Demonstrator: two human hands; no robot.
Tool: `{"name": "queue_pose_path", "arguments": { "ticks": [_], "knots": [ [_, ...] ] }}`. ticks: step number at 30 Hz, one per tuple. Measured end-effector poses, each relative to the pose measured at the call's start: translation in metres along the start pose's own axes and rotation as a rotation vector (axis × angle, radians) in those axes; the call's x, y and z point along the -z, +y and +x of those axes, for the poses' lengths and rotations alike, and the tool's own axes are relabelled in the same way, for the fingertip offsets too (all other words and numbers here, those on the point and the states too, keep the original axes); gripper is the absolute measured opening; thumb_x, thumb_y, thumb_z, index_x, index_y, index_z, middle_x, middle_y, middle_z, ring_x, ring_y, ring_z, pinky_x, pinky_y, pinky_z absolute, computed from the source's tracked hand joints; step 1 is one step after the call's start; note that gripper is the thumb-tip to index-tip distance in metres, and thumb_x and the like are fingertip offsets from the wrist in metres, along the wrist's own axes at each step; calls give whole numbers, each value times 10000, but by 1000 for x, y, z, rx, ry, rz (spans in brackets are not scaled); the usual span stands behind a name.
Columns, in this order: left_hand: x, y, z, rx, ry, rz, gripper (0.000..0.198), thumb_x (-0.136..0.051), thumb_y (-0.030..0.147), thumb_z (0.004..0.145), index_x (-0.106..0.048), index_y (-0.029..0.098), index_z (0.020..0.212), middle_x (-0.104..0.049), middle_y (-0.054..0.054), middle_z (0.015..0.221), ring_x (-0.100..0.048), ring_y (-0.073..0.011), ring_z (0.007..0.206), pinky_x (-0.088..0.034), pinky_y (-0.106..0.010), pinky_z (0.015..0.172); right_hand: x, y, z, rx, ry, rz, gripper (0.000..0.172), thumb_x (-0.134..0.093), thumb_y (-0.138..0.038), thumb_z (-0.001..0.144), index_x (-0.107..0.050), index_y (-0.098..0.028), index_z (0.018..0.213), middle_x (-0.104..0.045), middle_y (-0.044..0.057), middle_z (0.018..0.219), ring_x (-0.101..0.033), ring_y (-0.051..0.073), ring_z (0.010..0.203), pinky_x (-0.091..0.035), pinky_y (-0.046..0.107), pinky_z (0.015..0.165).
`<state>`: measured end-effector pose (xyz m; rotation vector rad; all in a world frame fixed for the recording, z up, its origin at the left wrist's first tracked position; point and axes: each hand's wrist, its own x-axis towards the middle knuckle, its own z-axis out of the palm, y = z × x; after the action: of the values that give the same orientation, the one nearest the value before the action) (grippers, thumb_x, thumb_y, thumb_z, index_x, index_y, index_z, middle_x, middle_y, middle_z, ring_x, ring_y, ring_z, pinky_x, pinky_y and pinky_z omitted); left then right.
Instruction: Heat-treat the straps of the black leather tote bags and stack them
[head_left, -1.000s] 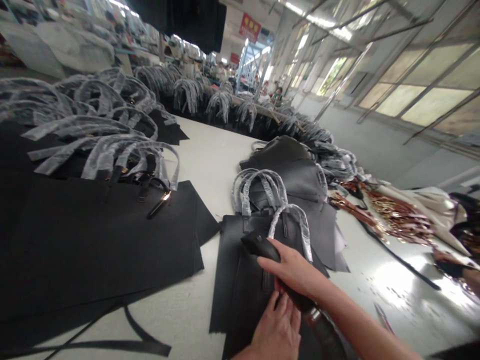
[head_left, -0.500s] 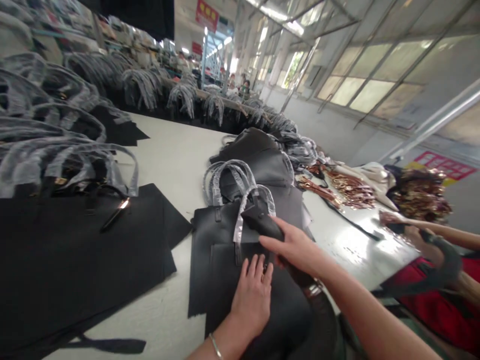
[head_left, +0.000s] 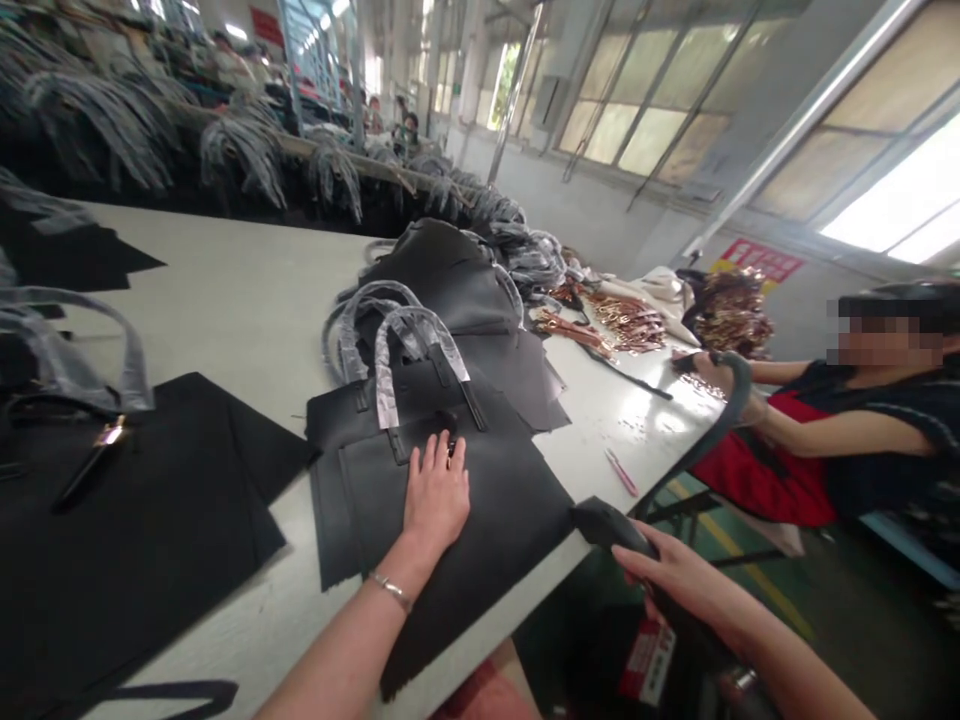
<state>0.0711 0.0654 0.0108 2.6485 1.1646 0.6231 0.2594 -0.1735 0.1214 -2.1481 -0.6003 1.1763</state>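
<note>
Left hand (head_left: pixel 436 492): grip open, palm flat on black bag (head_left: pixel 495 500) lying on table (head_left: pixel 247 300). Right hand (head_left: pixel 667 580): grip closed round black tool (head_left: pixel 609 525), right of bag, past the table edge. Plastic-wrapped handles (head_left: pixel 416 345) at bag's far end. Red wall sign (head_left: pixel 757 262) far beyond bag, writing unreadable.

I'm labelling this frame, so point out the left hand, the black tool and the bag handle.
left hand (head_left: pixel 436 495), head view, back of hand.
black tool (head_left: pixel 604 522), head view, its front end.
bag handle (head_left: pixel 382 385), head view, wrapped left side.

Bag factory, stacked handbags (head_left: pixel 420 400) (wrapped handles), worktable (head_left: pixel 247 300)
</note>
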Motion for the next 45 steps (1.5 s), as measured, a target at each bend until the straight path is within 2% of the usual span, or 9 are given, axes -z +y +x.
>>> {"name": "queue_pose_path", "arguments": {
  "ticks": [5,10,16,20,25,31,38,43,45],
  "knots": [
    [-3,3,-6,11,4,6,486,-400,256,927,-433,172,1405,-356,-141,1500,-301,-305,1384,-194,-520,1133,-11,11,19,54,43,13,406,-629,-504,804,-531,-199,1054,-568,-61,635,-536,91,360,-394,177,322],
    [4,0,3,66,-62,-142,525,-518,270,871,-456,173,1383,-410,-145,1467,-329,-318,1369,-224,-512,1124,-20,-10,33,207,196,-99,613,-613,-514,806,-444,-209,1311,-627,-40,600,-591,148,407,-467,233,399],
    [44,-49,33,198,-27,-225,469,-431,193,913,-414,180,1382,-638,-87,1199,-616,-176,1043,-457,-292,939,-37,-28,12,205,95,-212,773,-599,-533,781,-365,-160,1416,-567,-60,404,-589,187,393,-438,237,395],
    [65,-88,17,398,67,-91,463,-580,222,832,-485,116,1272,-547,-167,1225,-517,-288,1147,-405,-404,987,-51,-26,7,208,37,-259,810,-593,-534,770,-345,-149,1438,-587,-57,404,-588,184,395,-442,238,414],
    [68,-108,-5,513,-29,10,476,-730,439,718,-585,150,1068,-520,-133,1146,-486,-309,1118,-409,-396,939,-60,-27,14,215,-6,-335,793,-598,-539,776,-356,-169,1436,-602,-51,412,-599,189,404,-433,236,408],
    [65,-115,1,558,71,-305,354,-778,208,651,-598,154,950,-626,-78,959,-591,-254,969,-453,-366,874,-69,-26,21,271,-61,-335,779,-609,-506,798,-326,-189,1452,-600,-61,434,-615,192,416,-460,239,407],
    [67,-85,-12,401,214,-545,222,-629,109,761,-644,145,979,-698,-50,930,-658,-161,827,-528,-272,756,-81,-34,29,316,-88,-286,795,-595,-483,818,-275,-176,1478,-590,-63,437,-618,197,423,-493,257,432],
    [48,-54,-29,-78,160,-438,277,-538,46,799,-703,196,963,-683,-46,996,-594,-197,957,-501,-358,881,-91,-67,22,368,-113,-275,737,-615,-404,812,-335,-190,1459,-593,-61,468,-616,177,444,-466,229,430],
    [39,-50,-35,-154,119,-388,244,-528,39,805,-696,178,915,-688,-52,962,-591,-203,927,-511,-366,856,-95,-73,23,363,-139,-248,715,-612,-372,818,-339,-206,1457,-596,-65,481,-605,162,431,-465,219,420]
  ]
}}
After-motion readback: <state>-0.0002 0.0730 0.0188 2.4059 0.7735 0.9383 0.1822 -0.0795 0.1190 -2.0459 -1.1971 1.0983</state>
